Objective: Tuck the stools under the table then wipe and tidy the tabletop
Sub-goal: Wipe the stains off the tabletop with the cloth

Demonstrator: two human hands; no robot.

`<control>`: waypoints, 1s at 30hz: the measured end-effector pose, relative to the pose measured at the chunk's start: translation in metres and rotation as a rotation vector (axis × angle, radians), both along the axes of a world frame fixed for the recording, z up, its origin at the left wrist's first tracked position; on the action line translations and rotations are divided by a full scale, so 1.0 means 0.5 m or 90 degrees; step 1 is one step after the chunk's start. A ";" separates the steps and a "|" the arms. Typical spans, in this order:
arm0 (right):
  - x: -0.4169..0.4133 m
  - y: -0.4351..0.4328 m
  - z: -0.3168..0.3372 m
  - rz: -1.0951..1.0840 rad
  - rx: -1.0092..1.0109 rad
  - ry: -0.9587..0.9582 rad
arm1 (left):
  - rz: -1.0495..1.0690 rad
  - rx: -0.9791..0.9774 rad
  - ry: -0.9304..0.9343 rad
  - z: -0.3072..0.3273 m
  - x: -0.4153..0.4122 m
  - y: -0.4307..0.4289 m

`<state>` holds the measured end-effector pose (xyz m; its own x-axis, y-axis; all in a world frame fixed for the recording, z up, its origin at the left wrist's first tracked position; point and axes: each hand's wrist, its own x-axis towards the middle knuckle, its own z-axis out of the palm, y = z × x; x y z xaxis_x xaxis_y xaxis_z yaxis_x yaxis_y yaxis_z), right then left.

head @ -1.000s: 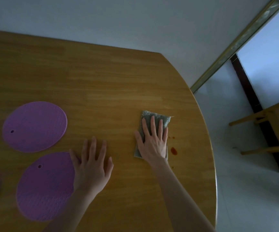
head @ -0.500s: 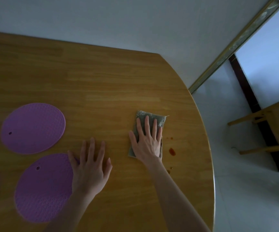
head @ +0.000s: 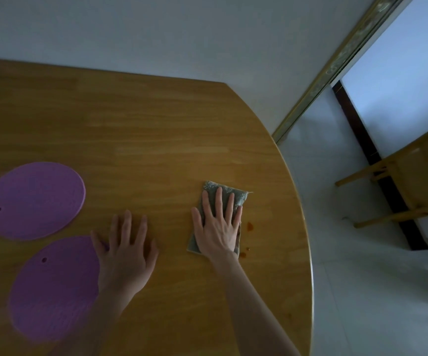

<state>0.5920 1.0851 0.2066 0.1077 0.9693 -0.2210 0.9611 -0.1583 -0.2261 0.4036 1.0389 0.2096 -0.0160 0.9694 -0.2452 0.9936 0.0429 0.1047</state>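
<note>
A wooden table (head: 156,129) with a rounded right edge fills the view. My right hand (head: 218,227) lies flat, fingers spread, pressing a folded grey-green cloth (head: 236,192) onto the tabletop. Small reddish-brown stains (head: 249,226) sit just right of the cloth. My left hand (head: 125,253) rests flat on the wood, its thumb side touching the nearer purple round mat (head: 53,286). A second purple mat (head: 33,199) lies further back on the left.
A wooden stool (head: 418,181) stands on the pale floor to the right, apart from the table. A gold-trimmed door frame (head: 336,65) runs diagonally at the upper right. Another purple mat shows at the far left edge.
My right hand and the cloth have slid a little to the left, away from the stains. My left hand has stayed in place on the table.
</note>
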 end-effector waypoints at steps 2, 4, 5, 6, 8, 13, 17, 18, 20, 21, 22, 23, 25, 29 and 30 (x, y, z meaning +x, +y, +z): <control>0.024 0.011 0.007 0.024 0.006 -0.017 | 0.001 0.010 -0.008 -0.001 0.000 0.001; 0.062 0.002 0.011 0.009 0.008 -0.028 | 0.005 0.019 -0.021 0.000 0.000 0.000; 0.077 -0.011 0.012 -0.013 0.008 -0.030 | 0.002 0.024 -0.022 0.001 -0.001 0.000; 0.082 -0.028 0.013 -0.030 0.006 -0.030 | -0.001 0.028 -0.023 0.002 -0.001 -0.001; 0.065 -0.067 0.011 -0.025 0.004 -0.028 | -0.005 0.032 -0.025 0.003 -0.002 -0.001; 0.044 -0.068 0.008 0.024 0.016 -0.017 | 0.001 0.049 -0.050 0.002 -0.005 0.000; 0.102 -0.076 0.011 -0.029 0.013 -0.035 | -0.019 0.066 -0.072 0.007 -0.008 -0.004; 0.100 -0.094 0.009 -0.051 0.012 -0.034 | -0.033 0.073 -0.070 0.010 -0.005 -0.007; 0.069 -0.132 0.006 -0.065 0.011 -0.023 | -0.061 0.088 -0.066 0.016 0.007 -0.016; 0.050 -0.145 0.002 -0.059 0.009 -0.014 | -0.074 0.088 -0.068 0.018 0.016 -0.024; 0.036 -0.150 -0.003 -0.051 0.009 -0.006 | -0.085 0.085 -0.073 0.017 0.027 -0.034; 0.030 -0.147 -0.005 -0.042 0.011 -0.002 | -0.094 0.081 -0.078 0.015 0.039 -0.047; 0.046 -0.124 0.000 -0.019 0.021 -0.015 | -0.099 0.078 -0.085 0.009 0.061 -0.073; 0.115 -0.123 0.006 -0.064 0.008 -0.026 | -0.098 0.057 -0.108 0.003 0.091 -0.117; 0.121 -0.142 0.006 -0.084 0.003 -0.024 | -0.102 0.051 -0.110 0.002 0.094 -0.124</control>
<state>0.6523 1.0143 0.2096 0.2428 0.9472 -0.2093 0.9397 -0.2832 -0.1918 0.4507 0.9766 0.2108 0.1756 0.9725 -0.1531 0.9538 -0.1296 0.2710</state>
